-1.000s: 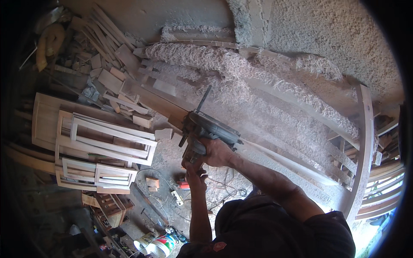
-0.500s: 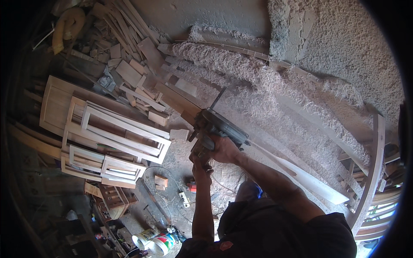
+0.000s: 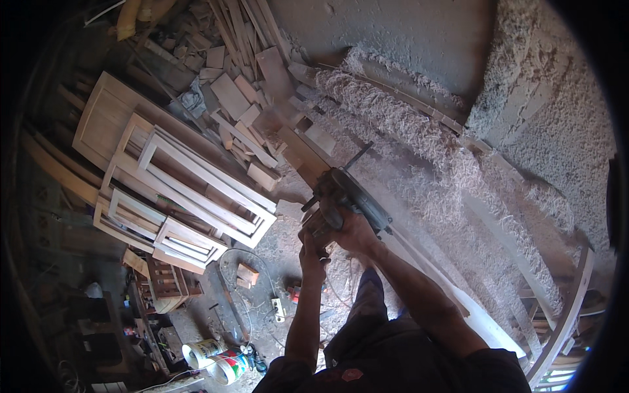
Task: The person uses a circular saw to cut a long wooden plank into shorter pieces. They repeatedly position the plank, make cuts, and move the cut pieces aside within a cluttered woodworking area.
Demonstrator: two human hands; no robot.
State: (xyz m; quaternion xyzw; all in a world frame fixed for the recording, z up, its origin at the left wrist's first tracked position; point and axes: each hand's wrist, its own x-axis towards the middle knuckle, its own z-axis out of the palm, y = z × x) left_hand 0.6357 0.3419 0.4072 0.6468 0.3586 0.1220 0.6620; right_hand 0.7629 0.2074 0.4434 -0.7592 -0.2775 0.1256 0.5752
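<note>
A dark hand-held power tool [image 3: 350,193], which looks like a circular saw, sits on a long wooden plank [image 3: 304,157] running from upper left to lower right. A thin dark bar [image 3: 358,156] sticks out from its far side. My right hand [image 3: 354,234] is closed round the tool's handle. Just left and nearer to me, my left hand [image 3: 313,259] grips the rear part of the same tool, its fingers partly hidden. Hazy dust hangs ahead of the tool, over the plank's far end. The tool's underside is out of sight.
Wooden frames [image 3: 196,196] lean in a stack at left, with offcuts [image 3: 229,95] heaped beyond. Curly shavings [image 3: 393,108] cover the bench and rails at right. On the floor are a cable, a power strip [image 3: 279,310], a wood block [image 3: 247,275] and paint buckets [image 3: 226,367].
The tool has moved a little farther along the plank, toward the upper left, with both hands on it. My leg has come forward below the arms, and the view has shifted.
</note>
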